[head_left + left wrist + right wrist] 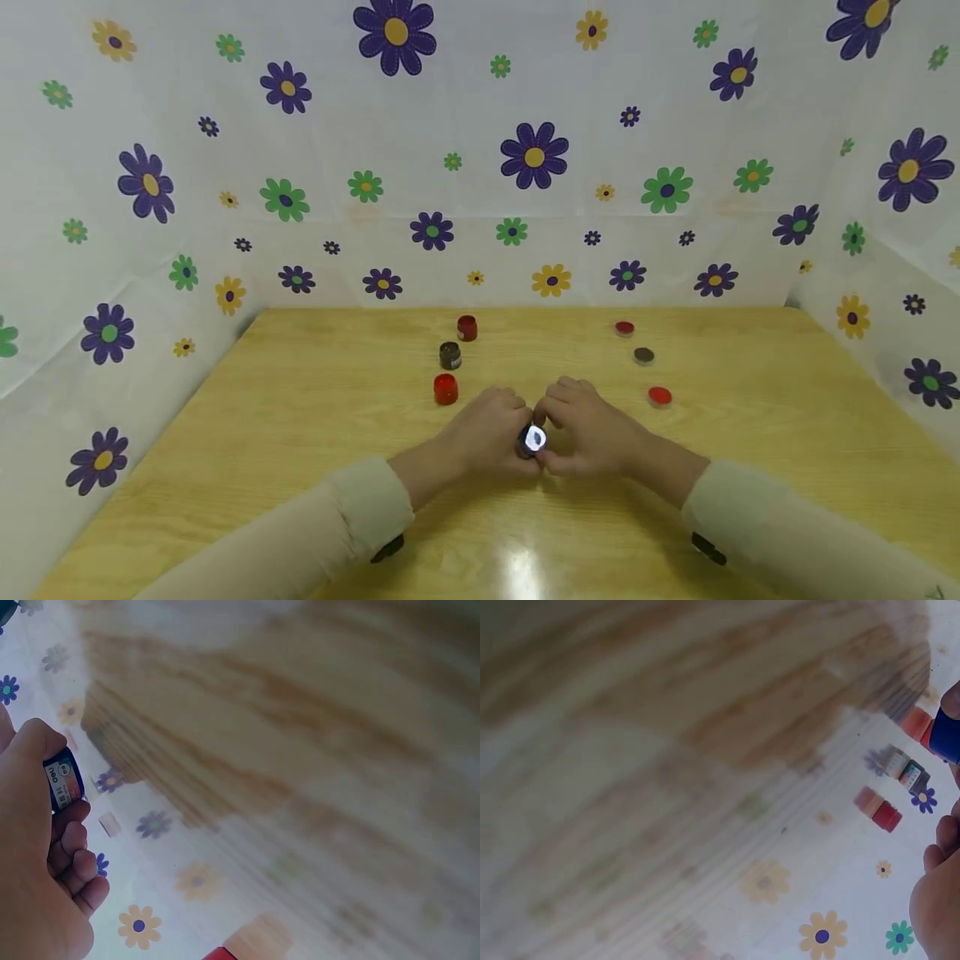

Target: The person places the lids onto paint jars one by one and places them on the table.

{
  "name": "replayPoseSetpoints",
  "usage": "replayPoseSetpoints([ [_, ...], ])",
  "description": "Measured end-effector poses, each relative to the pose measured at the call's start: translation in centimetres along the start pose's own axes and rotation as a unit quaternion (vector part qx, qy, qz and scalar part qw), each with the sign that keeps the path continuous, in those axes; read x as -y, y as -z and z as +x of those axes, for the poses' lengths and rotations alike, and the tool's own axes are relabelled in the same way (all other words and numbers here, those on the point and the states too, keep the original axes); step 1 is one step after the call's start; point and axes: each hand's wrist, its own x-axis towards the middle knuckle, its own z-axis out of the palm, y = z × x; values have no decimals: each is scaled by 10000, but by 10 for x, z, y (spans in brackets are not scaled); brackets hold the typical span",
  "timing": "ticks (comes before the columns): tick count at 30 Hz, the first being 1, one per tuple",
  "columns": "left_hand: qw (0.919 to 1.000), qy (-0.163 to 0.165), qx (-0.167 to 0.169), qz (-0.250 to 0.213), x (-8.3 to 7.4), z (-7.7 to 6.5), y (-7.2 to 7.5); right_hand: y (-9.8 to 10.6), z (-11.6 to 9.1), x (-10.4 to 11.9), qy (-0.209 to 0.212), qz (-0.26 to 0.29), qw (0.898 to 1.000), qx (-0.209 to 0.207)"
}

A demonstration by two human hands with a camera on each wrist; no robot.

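Note:
A small dark blue paint jar with a glare-bright top is held between both hands over the front half of the table. My left hand grips it, thumb and forefinger around its side; the jar's printed label faces the left wrist camera. From the other side my right hand pinches the same jar, index finger and thumb curved to its rim. Plain blue is all the right wrist view shows of the jar, with a thumb on it. The remaining fingers of both hands are curled in.
Left of centre stand three uncapped paint jars: dark red, dark brown and bright red. Three matching lids lie at the right: dark red, brown and red. A flowered cloth surrounds the wooden table.

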Motion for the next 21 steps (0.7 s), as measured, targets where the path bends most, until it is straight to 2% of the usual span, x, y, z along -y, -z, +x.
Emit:
replayPoseSetpoints([
  [5,9995,-66,-261,162,3,1,-4,-3,-1,-2,174,-353,9989,-271],
  [11,9975,-38,-401,586,2,3,-5,-6,0,-2,257,-883,9936,-655],
  [17,9969,37,-266,735,0,5,-5,-6,0,-1,306,-1244,9882,-842],
  [21,9971,90,-179,731,-1,4,-7,-7,-1,1,177,-1297,9885,-761],
])
